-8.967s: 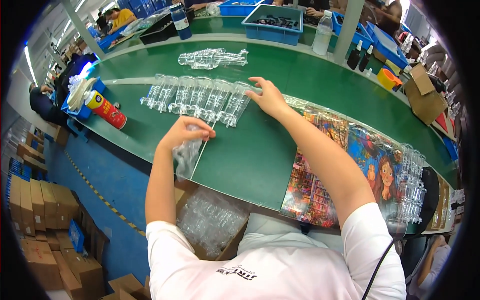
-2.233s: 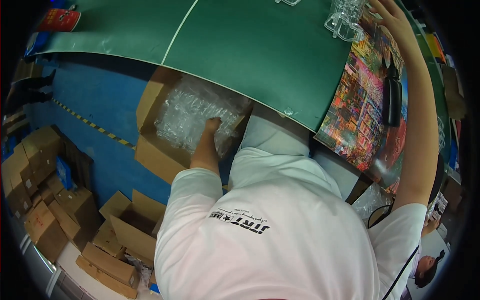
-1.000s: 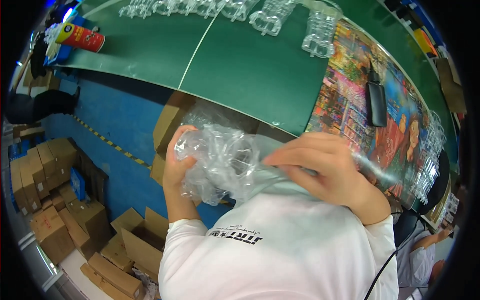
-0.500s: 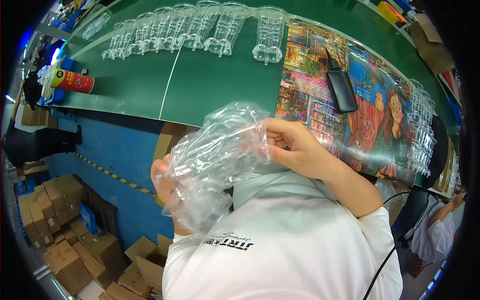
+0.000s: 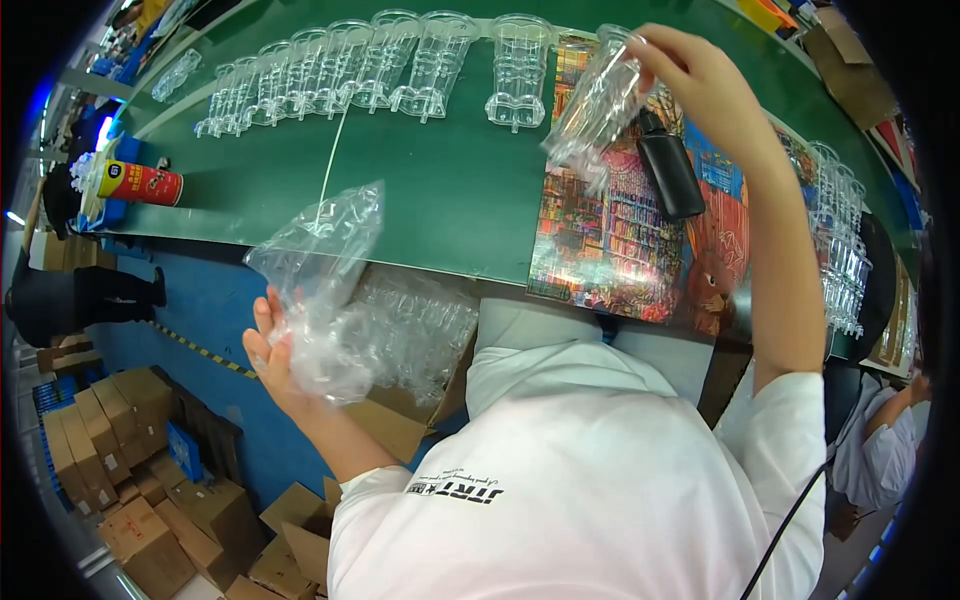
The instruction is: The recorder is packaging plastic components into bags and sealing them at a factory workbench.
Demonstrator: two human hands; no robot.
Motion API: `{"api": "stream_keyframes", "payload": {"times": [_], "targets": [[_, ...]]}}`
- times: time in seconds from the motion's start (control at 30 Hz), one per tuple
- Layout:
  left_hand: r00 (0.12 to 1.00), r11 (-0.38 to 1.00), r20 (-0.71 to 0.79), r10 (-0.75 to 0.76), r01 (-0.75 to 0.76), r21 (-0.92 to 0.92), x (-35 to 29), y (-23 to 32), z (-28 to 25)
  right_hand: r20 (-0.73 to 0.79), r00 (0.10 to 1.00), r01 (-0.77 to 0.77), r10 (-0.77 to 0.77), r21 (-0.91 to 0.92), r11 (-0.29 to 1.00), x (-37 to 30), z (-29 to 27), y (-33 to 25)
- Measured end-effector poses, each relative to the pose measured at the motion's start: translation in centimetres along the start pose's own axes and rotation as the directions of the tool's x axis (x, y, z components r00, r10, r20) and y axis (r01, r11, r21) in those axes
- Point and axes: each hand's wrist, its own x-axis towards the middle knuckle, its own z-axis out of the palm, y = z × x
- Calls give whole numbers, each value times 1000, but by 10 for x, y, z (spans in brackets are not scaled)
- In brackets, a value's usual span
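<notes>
The left hand is held below the near edge of the green worktop, over the blue floor. Its fingers are curled around the lower part of a crumpled clear plastic bag; the bag's upper part stands up loose and overlaps the worktop edge in the view.

The right hand is raised over the far right of the worktop. Its fingers pinch the top of a clear plastic tray, which hangs tilted, its lower end above a colourful printed sheet. Whether the tray touches the sheet cannot be told.

A black oblong device lies on the printed sheet, just beside the hanging tray.

A row of clear plastic trays lies side by side along the far part of the worktop, its rightmost piece near the held tray. A further stack of clear trays sits at the right end of the worktop.

An open cardboard box holding more clear plastic pieces stands under the worktop edge, just beside the left hand. A red and yellow can lies at the left end of the worktop. Cardboard boxes are piled on the floor at lower left.
</notes>
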Motion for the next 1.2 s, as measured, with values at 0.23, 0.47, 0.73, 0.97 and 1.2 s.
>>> {"api": "stream_keyframes", "payload": {"times": [0.23, 0.47, 0.73, 0.97, 1.2], "targets": [[954, 969, 180, -238, 247, -30, 58, -52, -201, 392, 910, -32, 136, -261, 965, 71, 12, 29], [826, 178, -168, -538, 306, 935, 8, -194, -244, 361, 907, -151, 215, -198, 969, 94, 37, 23], [622, 35, 10, -783, 27, 999, -59, -371, -295, -57, 992, 97, -117, -276, 956, 40, 24, 30], [858, 703, -365, -363, 509, 497, -42, -470, -287, -255, 962, -106, 102, -1, 994, -95, -1, 0], [790, 577, -293, -538, 599, 555, -33, -441, -291, -306, 928, -203, 213, 65, 977, -126, 0, 8]]}}
